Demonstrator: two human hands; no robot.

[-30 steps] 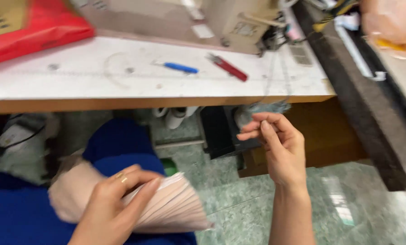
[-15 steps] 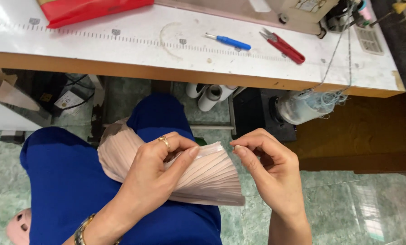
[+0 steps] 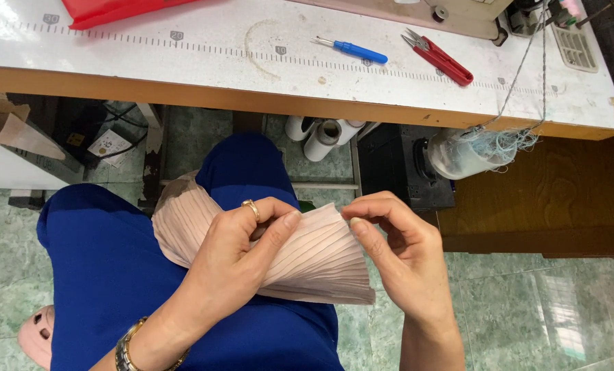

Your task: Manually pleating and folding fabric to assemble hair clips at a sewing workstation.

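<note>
Pale pink pleated fabric [image 3: 307, 257] lies fanned across your blue-clad lap [image 3: 115, 275], below the white ruled worktable [image 3: 183, 55]. Your left hand [image 3: 242, 251] clamps the folds flat, fingers closed, while your right hand [image 3: 403, 257] pinches the top edge, steadying it.

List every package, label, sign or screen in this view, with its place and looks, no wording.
Red plastic package: table's far left edge, flat, glossy.
Printed ruler strip: along the white tabletop, dark ticks with small grey number tags.
Small printed card: on the floor under the table, white with dark marks.
No screens or signs.
</note>
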